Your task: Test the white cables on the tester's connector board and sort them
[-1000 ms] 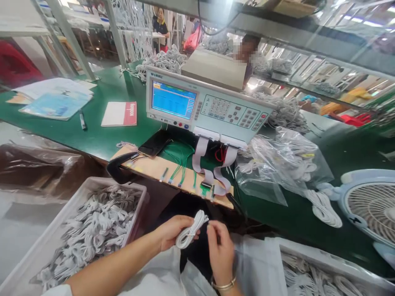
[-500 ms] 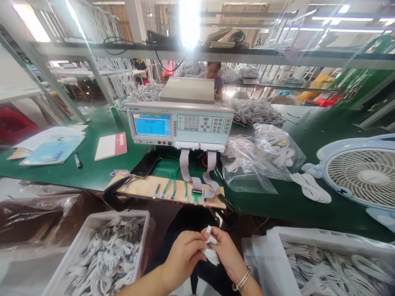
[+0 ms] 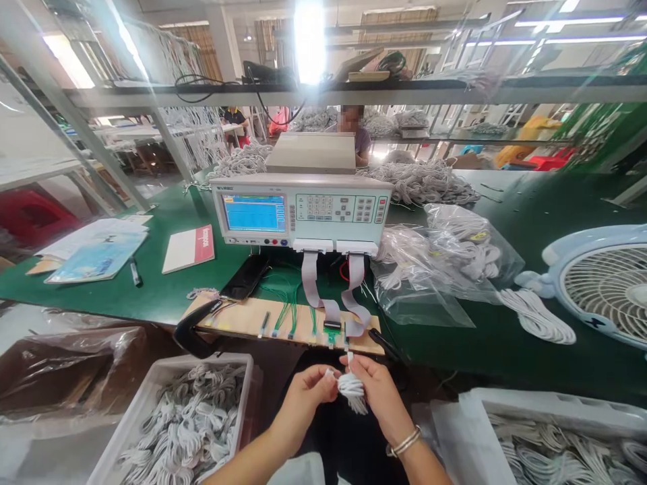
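Observation:
A coiled white cable bundle (image 3: 352,393) hangs between my hands, just below the front edge of the wooden test board (image 3: 298,316). My left hand (image 3: 309,391) pinches one white connector end of the cable between thumb and fingertips. The other white connector (image 3: 350,357) sticks up from the grip of my right hand (image 3: 373,380), close to the board's small sockets. Two grey ribbon cables (image 3: 313,283) run from the tester (image 3: 303,210) to the board, one into a green circuit piece (image 3: 332,333).
White bins of coiled cables, a left bin (image 3: 247,384) and a right bin (image 3: 475,411), flank my lap. A black clamp (image 3: 195,333) juts from the board's left end. On the green table (image 3: 455,357) lie bagged cables (image 3: 435,263), a notebook (image 3: 187,249) and a fan (image 3: 606,283).
My hands have moved up towards the board and slightly apart. The two connectors, close together before, are now separated, one in each hand. The view has shifted slightly.

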`<move>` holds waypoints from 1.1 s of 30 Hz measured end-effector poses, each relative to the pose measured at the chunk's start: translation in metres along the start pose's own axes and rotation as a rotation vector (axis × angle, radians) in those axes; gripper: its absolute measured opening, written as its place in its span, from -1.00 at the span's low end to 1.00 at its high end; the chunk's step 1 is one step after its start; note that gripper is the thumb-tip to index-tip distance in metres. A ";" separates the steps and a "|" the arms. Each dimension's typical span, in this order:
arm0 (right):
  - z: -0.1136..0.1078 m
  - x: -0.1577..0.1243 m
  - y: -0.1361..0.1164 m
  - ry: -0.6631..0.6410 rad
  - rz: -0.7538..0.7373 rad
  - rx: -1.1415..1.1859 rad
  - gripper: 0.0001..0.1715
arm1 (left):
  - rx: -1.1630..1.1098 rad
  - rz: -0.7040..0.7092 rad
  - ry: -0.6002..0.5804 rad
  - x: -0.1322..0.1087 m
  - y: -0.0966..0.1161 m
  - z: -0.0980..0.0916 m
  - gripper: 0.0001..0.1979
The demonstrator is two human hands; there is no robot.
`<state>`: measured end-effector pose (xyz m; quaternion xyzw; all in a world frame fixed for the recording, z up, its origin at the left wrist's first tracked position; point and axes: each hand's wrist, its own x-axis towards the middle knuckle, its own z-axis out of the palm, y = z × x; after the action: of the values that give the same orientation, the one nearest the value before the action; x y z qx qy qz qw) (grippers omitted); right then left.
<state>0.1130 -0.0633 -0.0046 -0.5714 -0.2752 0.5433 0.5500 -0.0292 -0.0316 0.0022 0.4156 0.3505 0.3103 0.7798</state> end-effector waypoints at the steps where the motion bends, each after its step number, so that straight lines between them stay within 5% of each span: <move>1: 0.000 0.003 0.000 -0.012 -0.006 -0.019 -0.59 | -0.019 -0.042 0.015 0.002 0.001 -0.002 -0.67; 9: 0.015 0.002 -0.005 0.071 0.111 0.045 -0.52 | -0.109 -0.169 0.069 0.015 0.008 -0.014 -0.67; 17: 0.001 0.002 -0.004 -0.012 0.002 -0.174 -0.62 | -0.135 -0.170 0.071 0.024 0.008 -0.006 -0.70; 26: -0.005 -0.004 0.008 0.050 0.001 -0.128 -0.61 | -0.243 -0.065 0.215 0.025 -0.007 0.012 -0.72; 33: -0.004 -0.004 0.008 0.022 -0.031 -0.115 -0.62 | -0.213 -0.139 0.188 0.029 -0.003 0.007 -0.72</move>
<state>0.1134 -0.0702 -0.0114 -0.6037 -0.3085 0.5117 0.5278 -0.0069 -0.0130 -0.0060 0.2744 0.4150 0.3283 0.8029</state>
